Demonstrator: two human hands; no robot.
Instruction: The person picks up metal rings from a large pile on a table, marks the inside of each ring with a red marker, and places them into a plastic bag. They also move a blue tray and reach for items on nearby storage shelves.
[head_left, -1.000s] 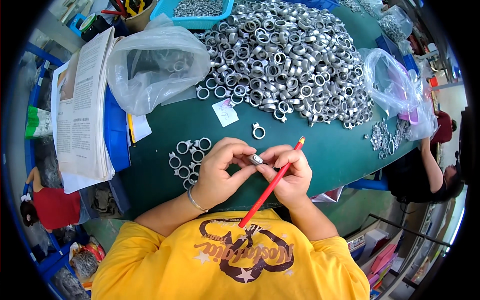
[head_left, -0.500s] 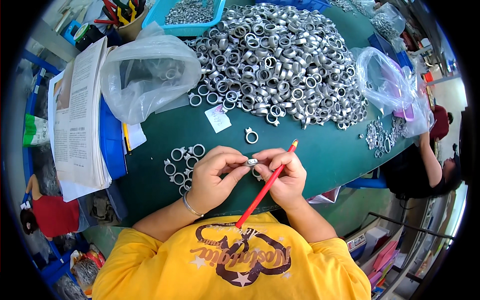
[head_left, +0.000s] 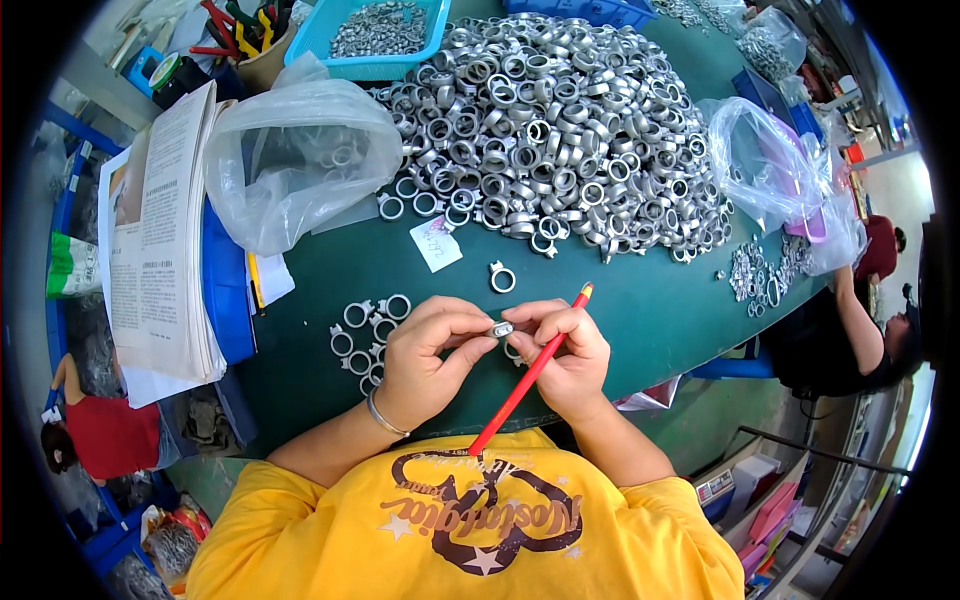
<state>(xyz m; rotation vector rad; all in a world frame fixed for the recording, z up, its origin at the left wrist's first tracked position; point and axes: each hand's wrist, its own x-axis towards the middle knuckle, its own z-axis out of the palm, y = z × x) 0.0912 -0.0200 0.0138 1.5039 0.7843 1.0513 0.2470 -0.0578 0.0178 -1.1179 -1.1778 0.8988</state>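
Observation:
Between the fingertips of both hands is a small grey metal ring part (head_left: 502,328), seen edge-on with its flat lug up. My left hand (head_left: 432,355) pinches its left side, and a metal bangle circles that wrist. My right hand (head_left: 568,358) grips the other side and also carries a red pencil (head_left: 520,390), slanted across the palm. Just beyond my hands a single metal ring (head_left: 502,278) lies on the green table. Several similar rings (head_left: 356,338) lie loosely grouped left of my left hand. Another ring is partly hidden behind my right fingers.
A big heap of metal rings (head_left: 560,130) covers the far middle of the green table (head_left: 640,310). Plastic bags (head_left: 300,165) flank it. Left stand papers (head_left: 165,240) on a blue bin; at the back, a turquoise basket (head_left: 375,65). Another person (head_left: 850,330) sits at the right.
The ring part has tilted slightly between my fingertips, showing more of its lug. Both hands otherwise keep nearly the same place, and the pencil stays in my right hand.

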